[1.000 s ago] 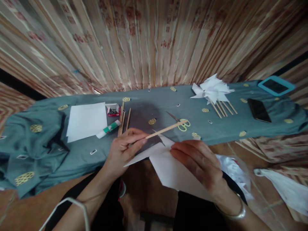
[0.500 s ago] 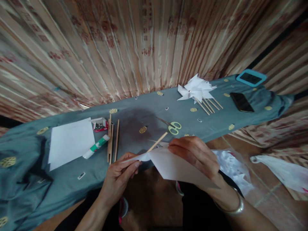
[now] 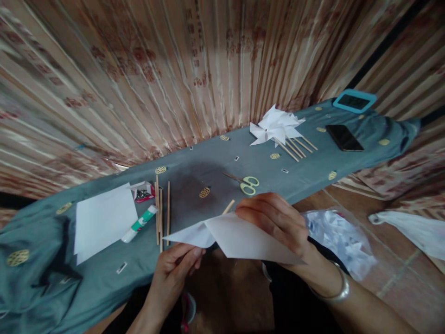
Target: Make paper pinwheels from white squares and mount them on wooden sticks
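Note:
White paper (image 3: 246, 236), cut and folded into pointed flaps, spans the space between my hands at the table's near edge. My right hand (image 3: 274, 222) is closed on its right side, fingers over the top. Behind the paper a wooden stick (image 3: 228, 207) slants down in line with my left hand (image 3: 179, 266). Thumb and fingers of that hand are closed under the paper's left flap, seemingly round the stick; the paper hides most of the stick. Green-handled scissors (image 3: 245, 183) lie just beyond. Several white paper pinwheels (image 3: 276, 125) on sticks lie farther back.
Left on the table (image 3: 194, 160) are paper sheets (image 3: 104, 220), a glue stick (image 3: 139, 224), a small box of metal pins (image 3: 143, 191) and loose wooden sticks (image 3: 168, 208). A phone (image 3: 344, 138) and a blue-framed device (image 3: 354, 100) lie right. A plastic bag (image 3: 339, 241) is below the table.
The paper's left flap has opened out and now points left above my left hand. The paper covers more of the stick. The view has shifted slightly.

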### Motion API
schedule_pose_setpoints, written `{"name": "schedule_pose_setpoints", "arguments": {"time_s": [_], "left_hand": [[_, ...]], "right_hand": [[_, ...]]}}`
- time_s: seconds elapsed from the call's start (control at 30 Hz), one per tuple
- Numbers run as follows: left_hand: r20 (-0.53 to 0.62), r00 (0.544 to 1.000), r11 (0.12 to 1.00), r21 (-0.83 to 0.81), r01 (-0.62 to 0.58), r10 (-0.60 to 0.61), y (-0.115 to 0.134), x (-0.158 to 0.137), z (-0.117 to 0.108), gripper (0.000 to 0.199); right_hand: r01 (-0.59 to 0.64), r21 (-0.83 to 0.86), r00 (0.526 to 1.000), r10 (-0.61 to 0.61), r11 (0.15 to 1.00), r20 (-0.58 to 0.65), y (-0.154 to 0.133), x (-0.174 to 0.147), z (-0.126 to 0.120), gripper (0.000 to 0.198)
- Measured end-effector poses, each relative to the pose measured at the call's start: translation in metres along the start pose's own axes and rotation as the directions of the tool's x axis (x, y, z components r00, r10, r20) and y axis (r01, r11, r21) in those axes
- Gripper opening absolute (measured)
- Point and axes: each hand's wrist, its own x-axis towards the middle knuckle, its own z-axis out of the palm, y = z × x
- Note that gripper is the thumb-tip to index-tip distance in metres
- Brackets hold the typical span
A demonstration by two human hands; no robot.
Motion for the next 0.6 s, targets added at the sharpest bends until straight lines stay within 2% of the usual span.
{"name": "schedule_pose_setpoints", "arguments": {"time_s": [0.27, 0.37, 0.5, 0.6], "left_hand": [[0.022, 1.0, 1.0, -0.022, -0.019, 0.019, -0.003, -0.001, -0.001, 0.049], [0.032, 0.998, 0.999, 0.012, -0.048, 0.048, -0.004, -0.002, -0.003, 0.046], [0.041, 0.993, 0.993, 0.032, -0.111, 0.11, -0.01, -0.003, -0.005, 0.035], [0.068, 0.989, 0.991, 0.015, -0.13, 0.128, -0.015, -0.003, -0.008, 0.023]], "right_hand": [[0.0, 0.0, 1.0, 0.0, 1.0, -0.025, 0.003, -0.001, 0.005, 0.025], [-0.03, 0.065, 0.999, 0.031, 0.997, -0.019, 0.004, -0.004, 0.008, 0.023], [-0.167, 0.26, 0.984, 0.179, 0.951, -0.023, 0.007, -0.004, 0.015, 0.012], [-0.368, 0.408, 0.924, 0.377, 0.836, 0.062, 0.011, -0.002, 0.019, 0.005]]}}
